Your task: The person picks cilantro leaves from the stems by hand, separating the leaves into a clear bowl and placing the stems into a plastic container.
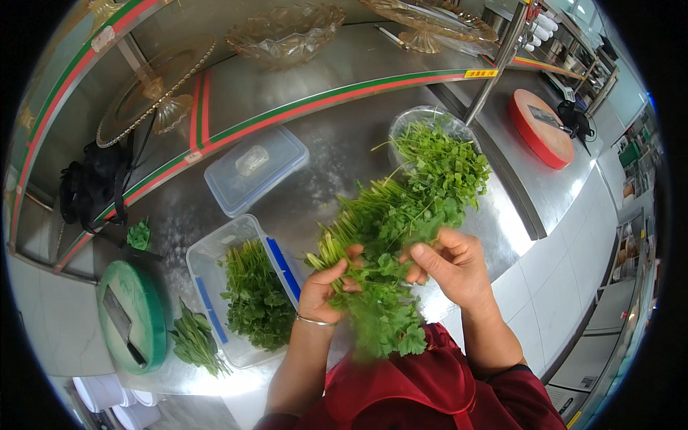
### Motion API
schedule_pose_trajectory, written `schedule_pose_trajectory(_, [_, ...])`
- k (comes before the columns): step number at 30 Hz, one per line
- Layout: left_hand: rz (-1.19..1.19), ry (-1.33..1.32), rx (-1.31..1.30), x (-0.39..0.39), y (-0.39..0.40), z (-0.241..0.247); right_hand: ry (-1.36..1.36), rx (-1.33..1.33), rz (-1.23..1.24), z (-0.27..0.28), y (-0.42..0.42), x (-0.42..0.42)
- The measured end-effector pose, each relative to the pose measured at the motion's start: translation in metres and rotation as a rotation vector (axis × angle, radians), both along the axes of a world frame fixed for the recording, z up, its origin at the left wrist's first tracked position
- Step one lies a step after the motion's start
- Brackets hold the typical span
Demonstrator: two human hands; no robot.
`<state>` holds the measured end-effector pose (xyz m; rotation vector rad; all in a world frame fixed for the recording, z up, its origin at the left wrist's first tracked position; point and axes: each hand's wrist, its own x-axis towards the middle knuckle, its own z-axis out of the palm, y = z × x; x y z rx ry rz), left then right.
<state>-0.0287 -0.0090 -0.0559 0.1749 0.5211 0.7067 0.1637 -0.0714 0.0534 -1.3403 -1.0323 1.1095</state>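
Observation:
A bunch of leafy cilantro [371, 317] hangs from my left hand [328, 290], its pale stems pointing up and left between thumb and fingers. Close to its right side is my right hand [449, 266], thumb near bent fingers at the leaves; whether it pinches a sprig is unclear. Beyond both hands, a row of cilantro bunches [376, 209] lies on the steel table. More loose cilantro [441, 156] fills a plastic-lined bowl [400, 126] at the back. To the left, a clear plastic container [236, 355] holds upright-laid cilantro bunches [255, 301].
Left stand a green round chopping board [156, 322] with a cleaver [118, 314] and loose leafy greens [196, 338]. Behind the container lies its lid [258, 166]. A steel shelf [322, 86] with glass stands crosses the back. A red-rimmed board [527, 129] with another cleaver [545, 116] is right.

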Motion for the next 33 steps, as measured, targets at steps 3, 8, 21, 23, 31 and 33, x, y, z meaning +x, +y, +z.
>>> schedule_pose_trajectory(3, [-0.004, 0.007, 0.008, -0.001, 0.0, 0.0, -0.024, 0.013, -0.009, -0.005, 0.0, 0.004])
schedule_pose_trajectory(8, [0.022, 0.024, 0.077, -0.001, -0.002, -0.008, 0.026, 0.034, -0.016, -0.003, -0.002, 0.005])
schedule_pose_trajectory(21, [0.068, -0.149, 0.171, 0.001, 0.001, -0.002, -0.021, 0.216, 0.2, 0.003, -0.013, 0.032])
schedule_pose_trajectory(23, [0.087, -0.167, 0.21, -0.001, 0.001, -0.003, -0.142, 0.47, 0.588, 0.006, -0.007, 0.034])
schedule_pose_trajectory(31, [0.15, -0.314, 0.452, -0.006, 0.0, -0.003, -0.319, 0.149, 0.324, -0.003, -0.008, 0.033])
schedule_pose_trajectory(33, [0.12, -0.349, 0.499, -0.006, 0.002, -0.003, -0.384, 0.132, 0.446, -0.007, -0.01, 0.029])
